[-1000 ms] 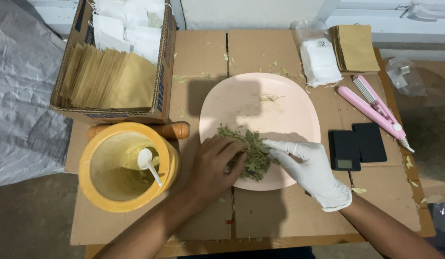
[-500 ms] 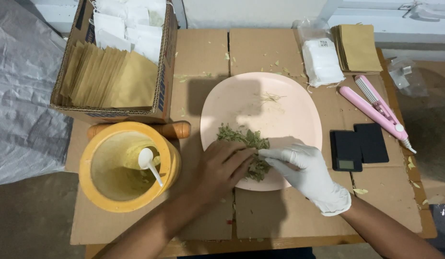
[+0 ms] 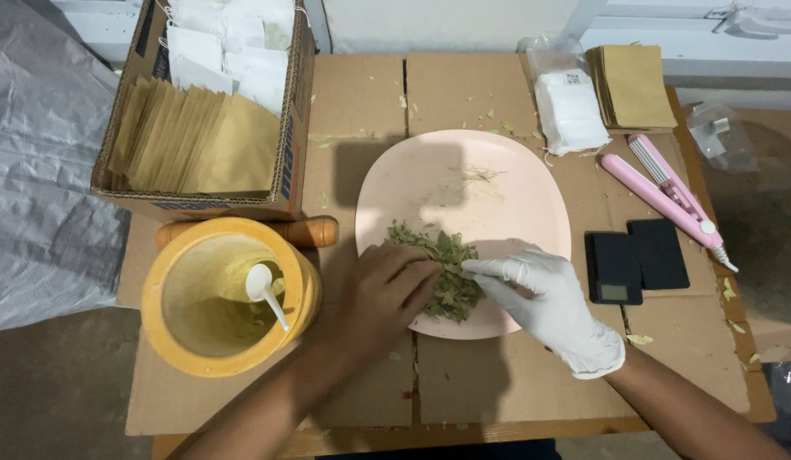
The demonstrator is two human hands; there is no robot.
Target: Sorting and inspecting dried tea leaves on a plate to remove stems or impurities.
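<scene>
where hands sort, cardboard-covered table (image 3: 464, 94), grey sheeting (image 3: 37, 196) beside

yellow tub (image 3: 229, 294), cardboard box (image 3: 199, 111), pink sealer (image 3: 668, 196)

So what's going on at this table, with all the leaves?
A person is working a small heap of dried green leaves on a pale pink plate. The bare left hand and the white-gloved right hand meet over the heap, fingers in the leaves. Beside the left hand stands a yellow tub with a white scoop inside. A cardboard box of paper pouches sits behind it.
</scene>
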